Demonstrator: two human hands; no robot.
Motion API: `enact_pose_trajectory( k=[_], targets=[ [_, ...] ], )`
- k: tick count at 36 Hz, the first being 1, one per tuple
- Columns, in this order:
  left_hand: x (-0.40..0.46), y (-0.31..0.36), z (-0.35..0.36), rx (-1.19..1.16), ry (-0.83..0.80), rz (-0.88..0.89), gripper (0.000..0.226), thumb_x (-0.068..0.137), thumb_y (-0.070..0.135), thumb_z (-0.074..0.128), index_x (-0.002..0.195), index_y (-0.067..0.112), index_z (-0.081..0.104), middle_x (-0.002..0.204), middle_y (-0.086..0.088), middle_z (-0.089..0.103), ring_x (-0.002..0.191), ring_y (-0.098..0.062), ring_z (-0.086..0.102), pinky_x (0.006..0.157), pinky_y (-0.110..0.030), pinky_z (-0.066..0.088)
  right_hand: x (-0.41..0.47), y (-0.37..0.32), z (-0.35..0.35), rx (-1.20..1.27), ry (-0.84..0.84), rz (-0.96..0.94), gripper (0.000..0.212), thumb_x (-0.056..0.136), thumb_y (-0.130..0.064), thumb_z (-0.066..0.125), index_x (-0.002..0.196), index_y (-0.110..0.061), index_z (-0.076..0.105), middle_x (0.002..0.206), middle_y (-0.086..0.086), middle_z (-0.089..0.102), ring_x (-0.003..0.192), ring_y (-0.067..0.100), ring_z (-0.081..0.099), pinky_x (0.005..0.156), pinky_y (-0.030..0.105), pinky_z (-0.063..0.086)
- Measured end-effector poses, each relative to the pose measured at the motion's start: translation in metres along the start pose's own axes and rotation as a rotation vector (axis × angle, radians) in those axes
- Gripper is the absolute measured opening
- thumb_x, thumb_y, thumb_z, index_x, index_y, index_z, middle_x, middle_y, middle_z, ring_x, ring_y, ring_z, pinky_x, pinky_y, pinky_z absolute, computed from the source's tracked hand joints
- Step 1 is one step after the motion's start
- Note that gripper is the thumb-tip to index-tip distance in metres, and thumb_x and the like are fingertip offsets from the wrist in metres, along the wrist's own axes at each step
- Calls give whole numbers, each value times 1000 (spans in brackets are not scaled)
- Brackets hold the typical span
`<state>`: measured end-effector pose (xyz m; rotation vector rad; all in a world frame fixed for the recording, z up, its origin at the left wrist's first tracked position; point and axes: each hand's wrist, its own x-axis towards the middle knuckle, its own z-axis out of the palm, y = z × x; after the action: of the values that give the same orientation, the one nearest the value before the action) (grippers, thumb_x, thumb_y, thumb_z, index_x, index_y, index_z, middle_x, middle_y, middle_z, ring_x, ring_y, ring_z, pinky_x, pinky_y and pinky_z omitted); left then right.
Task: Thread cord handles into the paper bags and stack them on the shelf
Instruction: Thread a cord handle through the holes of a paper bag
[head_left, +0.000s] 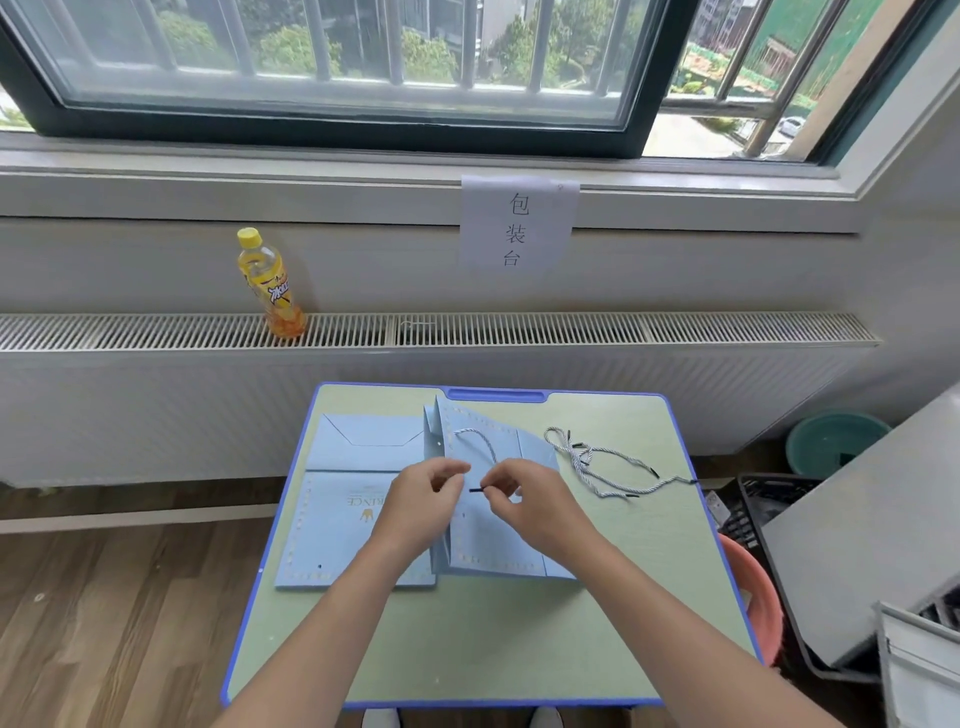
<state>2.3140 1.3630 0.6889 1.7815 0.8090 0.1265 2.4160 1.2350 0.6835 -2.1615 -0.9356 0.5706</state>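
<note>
1. A cord (480, 448) is pinched near its black tip in the right hand's (524, 501) grip.
2. The left hand (423, 499) is curled over the light-blue paper bag (488, 540), which lies on the desk (519, 639).
3. Spare cords (602, 465) are heaped just beside the bag.

Wall sign (518, 223) w/ "包装台"; flat bag (337, 509) w/ upside-down "…RENCE".

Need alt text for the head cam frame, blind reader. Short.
Over a small green table, the right hand pinches the black-tipped end of a cord while the left hand grips a light blue paper bag. A second bag lies flat to the left, spare cords to the right. A yellow bottle stands on the radiator ledge under a window.
</note>
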Motion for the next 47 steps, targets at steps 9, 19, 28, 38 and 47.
enact_pose_trajectory(
  k=[9, 19, 28, 38, 47],
  targets=[
    [-1, -2, -7, -71, -187, -7, 53, 87, -5, 45, 122, 31, 61, 78, -4, 44, 71, -15, 42, 65, -23, 39, -8, -1, 2, -103, -45, -12, 13, 87, -12, 61, 96, -11, 70, 86, -3, 65, 85, 17, 61, 83, 32, 50],
    [-5, 0, -15, -177, -274, 1, 56, 89, -7, 58, 132, 29, 55, 114, 0, 62, 90, -1, 65, 77, -14, 51, -11, -3, -1, -174, -58, -34, 13, 86, -13, 60, 94, -12, 69, 82, -7, 60, 86, 17, 59, 81, 33, 49],
    [-6, 2, -9, -251, -236, 3, 54, 86, -8, 64, 127, 26, 56, 109, 3, 65, 85, -3, 70, 78, -18, 54, -12, -3, 2, -216, -5, -78, 13, 88, -16, 60, 94, -12, 71, 82, -6, 59, 83, 11, 50, 78, 24, 42],
    [-1, 4, 1, -264, -101, -37, 52, 81, -5, 70, 117, 28, 55, 109, -6, 68, 88, -16, 71, 69, -18, 53, -19, -7, -2, -95, -27, 10, 25, 84, -30, 70, 103, -13, 69, 96, 0, 66, 92, 13, 60, 84, 26, 47],
    [0, 10, 13, -186, 64, -45, 35, 90, 3, 61, 113, 23, 45, 99, -6, 66, 76, -19, 70, 77, -40, 59, -15, -2, -6, 72, 129, 206, 15, 83, -13, 61, 94, -14, 71, 85, -4, 71, 77, 9, 63, 64, 8, 43]
  ],
)
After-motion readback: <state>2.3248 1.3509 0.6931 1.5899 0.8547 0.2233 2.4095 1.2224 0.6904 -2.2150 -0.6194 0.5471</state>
